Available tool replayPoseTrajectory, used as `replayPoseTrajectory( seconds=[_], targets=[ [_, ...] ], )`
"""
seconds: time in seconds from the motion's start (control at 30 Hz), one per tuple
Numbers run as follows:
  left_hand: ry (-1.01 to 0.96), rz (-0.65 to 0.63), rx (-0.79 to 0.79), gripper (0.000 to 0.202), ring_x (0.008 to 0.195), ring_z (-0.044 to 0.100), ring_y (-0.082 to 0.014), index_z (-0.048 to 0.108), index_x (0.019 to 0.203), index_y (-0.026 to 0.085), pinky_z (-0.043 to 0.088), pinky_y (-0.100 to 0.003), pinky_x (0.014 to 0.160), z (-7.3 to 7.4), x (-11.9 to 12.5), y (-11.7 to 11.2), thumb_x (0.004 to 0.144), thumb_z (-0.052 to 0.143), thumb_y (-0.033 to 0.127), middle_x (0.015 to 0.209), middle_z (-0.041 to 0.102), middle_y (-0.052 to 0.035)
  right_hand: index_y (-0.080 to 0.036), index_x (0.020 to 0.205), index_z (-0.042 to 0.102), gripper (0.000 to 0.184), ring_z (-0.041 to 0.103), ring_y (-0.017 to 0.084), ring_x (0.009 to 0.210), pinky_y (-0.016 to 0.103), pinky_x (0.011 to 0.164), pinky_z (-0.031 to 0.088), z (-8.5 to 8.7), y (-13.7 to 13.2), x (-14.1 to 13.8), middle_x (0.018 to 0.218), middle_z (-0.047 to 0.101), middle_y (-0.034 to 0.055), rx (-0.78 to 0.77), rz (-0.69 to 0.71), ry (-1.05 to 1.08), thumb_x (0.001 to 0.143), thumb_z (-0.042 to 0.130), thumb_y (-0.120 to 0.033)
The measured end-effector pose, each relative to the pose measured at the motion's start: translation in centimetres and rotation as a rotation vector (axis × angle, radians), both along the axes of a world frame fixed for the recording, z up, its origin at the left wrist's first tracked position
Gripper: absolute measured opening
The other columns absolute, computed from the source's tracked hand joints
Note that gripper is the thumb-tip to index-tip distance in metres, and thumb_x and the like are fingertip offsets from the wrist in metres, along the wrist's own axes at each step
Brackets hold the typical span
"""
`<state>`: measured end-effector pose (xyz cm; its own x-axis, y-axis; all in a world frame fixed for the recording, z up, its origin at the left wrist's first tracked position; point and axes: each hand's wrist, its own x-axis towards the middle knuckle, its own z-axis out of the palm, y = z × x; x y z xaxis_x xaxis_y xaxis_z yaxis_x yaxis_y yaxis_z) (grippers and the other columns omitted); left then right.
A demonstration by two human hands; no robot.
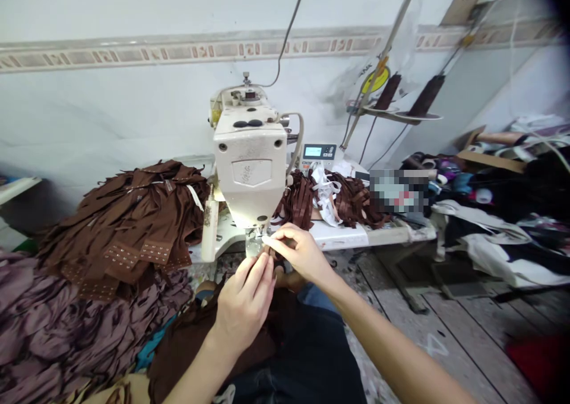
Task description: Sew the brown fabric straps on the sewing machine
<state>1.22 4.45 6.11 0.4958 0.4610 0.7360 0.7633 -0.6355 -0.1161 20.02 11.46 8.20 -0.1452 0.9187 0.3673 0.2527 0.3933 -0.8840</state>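
Two bare hands work at the front of one white industrial sewing machine head [249, 166], at the centre of the frame. The right hand [301, 252] reaches in from the lower right, its thumb and forefinger pinching a small white strip [268, 239] just beside the machine's needle area [255, 237]. The left hand [244, 303] sits lower, its fingers [262, 267] bunched together and almost meeting the right hand; what they grip is too small to tell. A dark brown fabric [209, 344] lies across the person's lap below the hands.

Left of the machine are two piles: brown strips [124, 226], with at least three hook-and-eye panels showing, on top of a mauve fabric heap [66, 327]. To its right are two bunches of brown bands [298, 199] [354, 201], with white strips [325, 193] between them, on a white table [342, 234]. Behind them stands one digital control panel [317, 152]. At upper right, two dark thread cones [387, 92] [426, 95] sit on a stand. A wooden plank floor [463, 327] fills the lower right, below mixed clothing [485, 237] and a cardboard box [490, 160]. A patterned border [191, 50] crosses the white wall.
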Motion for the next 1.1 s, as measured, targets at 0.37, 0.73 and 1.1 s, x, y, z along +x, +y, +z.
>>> replayPoseTrajectory(
  seconds=[0.37,0.73,1.1],
  targets=[
    [-0.033,0.048,-0.05,0.047,0.12,0.072,-0.033,0.069,0.144,0.016,0.064,-0.044,0.101,0.1,0.1,-0.4,0.097,0.07,0.015,0.133,0.073,-0.0177,-0.022,0.084,0.082,0.02,0.068,0.019,0.078,0.031,0.074,0.053,1.6,-0.2,1.1,0.086,0.076,0.0031,0.056,0.094,-0.187,0.098,0.076,-0.033],
    [-0.055,-0.039,-0.064,0.055,0.118,0.071,-0.0311,0.06,0.153,0.014,0.063,-0.044,0.103,0.1,-0.3,-0.1,0.099,0.07,0.016,0.132,0.077,-0.0138,-0.02,0.081,0.078,0.031,0.067,0.018,0.068,0.03,0.066,0.053,-0.6,0.1,0.3,0.077,0.075,0.0019,-0.164,0.081,0.121,0.087,0.086,-0.049],
    [-0.073,0.055,-0.067,0.04,0.117,0.068,-0.0343,0.069,0.136,0.007,0.065,-0.043,0.095,1.0,0.7,0.1,0.101,0.071,0.024,0.128,0.075,-0.0184,-0.02,0.079,0.07,0.05,0.059,0.018,0.066,0.027,0.061,0.048,-4.1,-1.9,-0.4,0.07,0.065,-0.0004,-0.318,-0.104,0.329,0.09,0.075,-0.068]
  ],
)
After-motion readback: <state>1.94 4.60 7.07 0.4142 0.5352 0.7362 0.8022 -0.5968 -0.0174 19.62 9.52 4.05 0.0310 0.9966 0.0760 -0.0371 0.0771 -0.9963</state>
